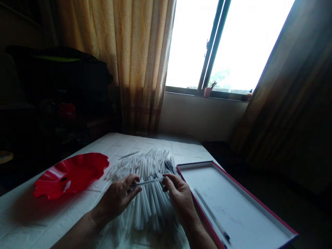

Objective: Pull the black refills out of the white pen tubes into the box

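Note:
A slim, clear pen is stretched level between my two hands. My left hand pinches its left end between thumb and fingers. At the other end, my right hand closes thumb and fingertips around it; the fingers hide that tip. Beneath both hands spreads a large heap of whitish, translucent pen tubes, lying mostly lengthwise. A cluster of thin dark pieces sits at the heap's right side, too blurred to name. To the right, a shallow white tray with red sides holds a few dark-ended pens.
A red wavy-rimmed bowl stands on the left of the table, which has a white brick-patterned cover. Beyond are a curtain and a bright window. A pink cup with sticks is on the sill.

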Available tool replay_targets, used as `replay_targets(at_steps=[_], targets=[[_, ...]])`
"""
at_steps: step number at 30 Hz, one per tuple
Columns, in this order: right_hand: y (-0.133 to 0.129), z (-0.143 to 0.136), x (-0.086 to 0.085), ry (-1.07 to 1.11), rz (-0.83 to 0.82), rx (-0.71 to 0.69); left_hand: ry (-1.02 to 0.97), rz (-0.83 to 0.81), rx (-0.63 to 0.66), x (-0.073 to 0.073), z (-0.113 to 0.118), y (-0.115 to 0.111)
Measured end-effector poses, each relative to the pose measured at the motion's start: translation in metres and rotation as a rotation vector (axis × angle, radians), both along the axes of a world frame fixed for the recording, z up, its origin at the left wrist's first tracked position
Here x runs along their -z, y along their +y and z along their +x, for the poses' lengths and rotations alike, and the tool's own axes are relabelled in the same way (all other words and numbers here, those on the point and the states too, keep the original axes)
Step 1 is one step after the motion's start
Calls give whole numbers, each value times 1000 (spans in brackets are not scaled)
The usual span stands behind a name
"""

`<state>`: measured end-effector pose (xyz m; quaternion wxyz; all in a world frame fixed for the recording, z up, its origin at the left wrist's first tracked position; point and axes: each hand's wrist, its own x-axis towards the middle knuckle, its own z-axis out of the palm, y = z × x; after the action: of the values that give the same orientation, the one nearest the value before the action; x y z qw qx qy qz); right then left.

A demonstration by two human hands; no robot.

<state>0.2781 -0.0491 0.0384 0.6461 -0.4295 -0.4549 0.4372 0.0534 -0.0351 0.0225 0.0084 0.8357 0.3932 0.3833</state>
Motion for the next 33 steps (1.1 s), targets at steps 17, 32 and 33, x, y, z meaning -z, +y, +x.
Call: replay_targets(at_steps=[17,32,33], targets=[[4,1,9,-2,35,11,-34,-14,15,1,2,2],[2,-1,4,-10,45,44,-55,-18,12,2,1,4],[2,-1,4,-12,48,48,-62,-14,7,4,1,5]])
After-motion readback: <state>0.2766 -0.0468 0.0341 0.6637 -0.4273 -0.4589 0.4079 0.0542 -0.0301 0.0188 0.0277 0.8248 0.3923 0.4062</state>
